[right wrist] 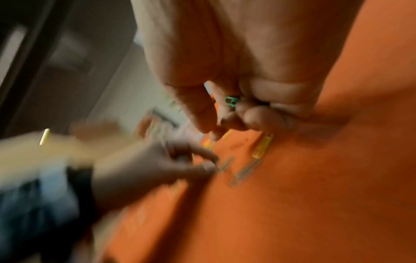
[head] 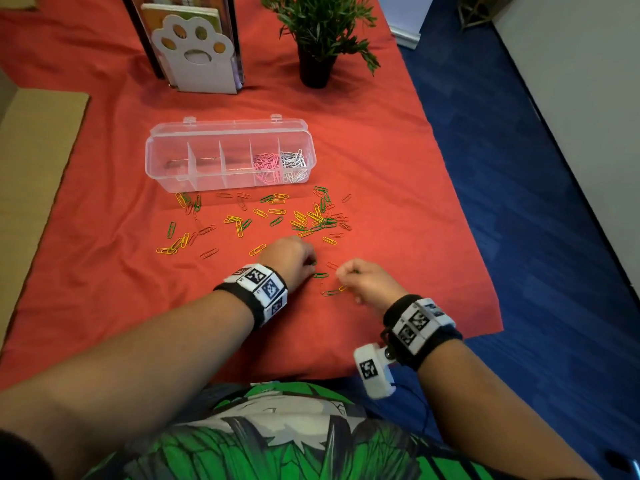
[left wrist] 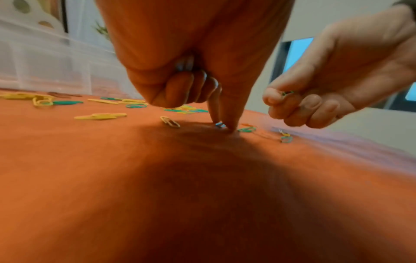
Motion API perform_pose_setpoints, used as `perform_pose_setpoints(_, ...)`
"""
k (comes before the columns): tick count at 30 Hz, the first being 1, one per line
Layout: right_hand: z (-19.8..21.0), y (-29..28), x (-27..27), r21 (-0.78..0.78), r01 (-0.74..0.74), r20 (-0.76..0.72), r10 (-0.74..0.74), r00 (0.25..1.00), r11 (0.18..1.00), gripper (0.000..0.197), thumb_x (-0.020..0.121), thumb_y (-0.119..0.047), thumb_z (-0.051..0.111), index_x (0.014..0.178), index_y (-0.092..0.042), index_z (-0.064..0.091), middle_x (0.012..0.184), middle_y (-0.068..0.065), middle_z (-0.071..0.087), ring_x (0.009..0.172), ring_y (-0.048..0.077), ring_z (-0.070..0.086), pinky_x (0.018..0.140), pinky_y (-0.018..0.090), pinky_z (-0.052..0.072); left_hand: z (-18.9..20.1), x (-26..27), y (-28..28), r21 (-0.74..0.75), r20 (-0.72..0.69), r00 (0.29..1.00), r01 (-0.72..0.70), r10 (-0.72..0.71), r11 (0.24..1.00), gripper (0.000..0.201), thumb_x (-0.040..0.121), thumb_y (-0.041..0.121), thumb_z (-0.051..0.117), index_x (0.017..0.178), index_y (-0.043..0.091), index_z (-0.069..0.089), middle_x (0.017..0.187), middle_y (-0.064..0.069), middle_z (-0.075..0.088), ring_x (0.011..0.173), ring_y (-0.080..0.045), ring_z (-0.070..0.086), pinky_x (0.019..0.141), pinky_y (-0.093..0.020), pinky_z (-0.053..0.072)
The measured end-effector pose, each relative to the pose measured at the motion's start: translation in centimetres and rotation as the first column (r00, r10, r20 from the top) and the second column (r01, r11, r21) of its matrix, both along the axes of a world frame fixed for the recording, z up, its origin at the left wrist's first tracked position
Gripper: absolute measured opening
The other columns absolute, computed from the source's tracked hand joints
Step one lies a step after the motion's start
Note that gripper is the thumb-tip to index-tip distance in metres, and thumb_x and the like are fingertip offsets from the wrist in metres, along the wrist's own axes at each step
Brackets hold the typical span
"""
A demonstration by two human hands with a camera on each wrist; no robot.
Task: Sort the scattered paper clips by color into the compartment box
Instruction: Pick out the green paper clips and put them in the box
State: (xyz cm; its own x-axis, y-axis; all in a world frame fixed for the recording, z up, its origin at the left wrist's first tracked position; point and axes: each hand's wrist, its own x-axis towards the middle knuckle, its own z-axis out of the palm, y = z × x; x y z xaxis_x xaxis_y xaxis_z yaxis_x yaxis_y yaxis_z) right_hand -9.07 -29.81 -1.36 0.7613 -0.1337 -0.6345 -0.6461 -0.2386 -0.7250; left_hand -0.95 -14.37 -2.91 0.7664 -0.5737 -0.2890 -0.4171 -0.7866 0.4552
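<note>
A: What is the left hand (head: 290,258) doing?
B: It is pinching a clip (left wrist: 220,125) against the red cloth (head: 104,271) near the front edge, its other fingers curled in.
A: And the right hand (head: 367,279)?
B: It is gripping green clips (right wrist: 231,101) in curled fingers, just beside the left.
A: The compartment box (head: 166,168)?
B: It is sitting open mid-cloth, pink clips (head: 266,166) and white clips (head: 293,164) filling its two right-end compartments, the scattered clips (head: 277,213) lying in front of it.

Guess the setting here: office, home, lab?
Probably an office or study desk staged for recording: a red cloth over the table, a paw-shaped bookend holding books, a small potted plant, blue carpet beside it.
</note>
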Motion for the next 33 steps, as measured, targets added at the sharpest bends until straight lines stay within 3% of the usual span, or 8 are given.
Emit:
perform_pose_setpoints(4,-1.6,1.4,-1.4,-0.647,-0.389,0.018,0.523,0.852,0.656,0.011,0.080,-0.017,0.058,0.090,-0.011,0.057,0.090,0.007,0.053,0.090,0.028,0.053,0.082,0.033,0.043,-0.1,0.0,-0.2,0.062,0.038,0.995,0.093,-0.096,0.994,0.020,0.086,0.025,0.057,0.103,0.017,0.065,0.110,-0.008,0.058,0.105,-0.027,0.057,0.087,-0.035,0.046)
perform_pose_setpoints(9,-1.9,3.1,-2.0,-0.842,-0.365,-0.011,0.664,0.748,0.397,0.035,0.082,-0.016,0.022,0.093,-0.009,0.055,0.098,0.014,0.055,0.092,0.035,0.055,0.075,0.044,0.049,0.0,0.1,-0.1,-0.017,-0.042,0.999,-0.011,0.011,1.000,0.018,0.087,0.021,0.048,0.090,0.011,0.063,0.101,-0.015,0.062,0.097,-0.033,0.058,0.086,-0.038,0.045)
perform_pose_setpoints(11,-1.9,2.6,-1.5,-0.807,-0.404,-0.015,0.669,0.744,0.431,0.027,0.086,-0.011,0.030,0.097,-0.007,0.054,0.103,0.015,0.054,0.096,0.034,0.053,0.082,0.044,0.047,0.9,0.4,-0.2,-0.100,-0.286,0.938,-0.233,0.196,0.967,0.016,0.086,0.021,0.048,0.076,0.015,0.058,0.089,-0.014,0.061,0.082,-0.028,0.057,0.078,-0.036,0.045)
perform_pose_setpoints(15,-1.3,0.5,-0.1,-0.437,-0.342,0.092,0.420,0.903,0.832,0.013,0.087,-0.005,0.049,0.089,-0.017,0.054,0.084,0.005,0.054,0.080,0.021,0.051,0.071,0.025,0.038,2.4,0.9,0.2,-0.119,-0.935,0.288,-0.804,0.206,0.582,0.025,0.079,0.023,0.037,0.056,0.016,0.041,0.055,-0.002,0.042,0.038,-0.012,0.036,0.040,-0.015,0.031)
perform_pose_setpoints(17,-0.6,-0.3,0.6,-0.157,-0.152,0.131,0.173,0.976,0.976,0.022,0.090,-0.001,0.047,0.090,-0.022,0.052,0.073,-0.003,0.049,0.063,0.012,0.044,0.055,0.017,0.037,2.8,1.0,0.4,-0.090,-0.973,0.185,-0.853,0.137,0.514,0.027,0.083,0.021,0.038,0.058,0.016,0.046,0.048,0.003,0.049,0.036,-0.008,0.040,0.039,-0.012,0.033)
perform_pose_setpoints(20,0.8,-1.1,1.4,0.264,0.180,0.076,-0.207,0.975,0.947,0.031,0.092,0.003,0.036,0.086,-0.021,0.054,0.068,-0.002,0.042,0.052,0.009,0.037,0.044,0.017,0.032,2.6,0.7,-0.4,-0.145,-0.920,0.328,-0.791,0.213,0.594,0.022,0.087,0.018,0.046,0.068,0.017,0.057,0.048,0.005,0.047,0.036,-0.007,0.038,0.038,-0.012,0.030)
perform_pose_setpoints(24,2.2,-2.1,2.6,0.634,0.438,-0.142,-0.460,0.876,0.638,0.029,0.095,-0.018,0.033,0.079,-0.008,0.056,0.070,0.007,0.054,0.055,0.015,0.059,0.048,0.020,0.048,0.7,0.2,-0.9,-0.139,-0.329,0.936,-0.177,0.123,0.974,0.017,0.081,0.030,0.065,0.081,0.014,0.070,0.072,-0.003,0.068,0.064,-0.016,0.058,0.060,-0.022,0.040)
perform_pose_setpoints(33,2.6,-2.1,4.1,0.745,0.373,-0.157,-0.398,0.904,0.553,0.047,0.099,-0.031,0.028,0.095,0.004,0.060,0.090,0.018,0.071,0.082,0.029,0.072,0.071,0.029,0.058,-0.2,-0.1,-1.2,0.017,0.012,0.967,0.254,-0.254,0.967,0.015,0.083,0.022,0.058,0.090,0.012,0.067,0.104,-0.010,0.064,0.101,-0.027,0.058,0.086,-0.033,0.045)
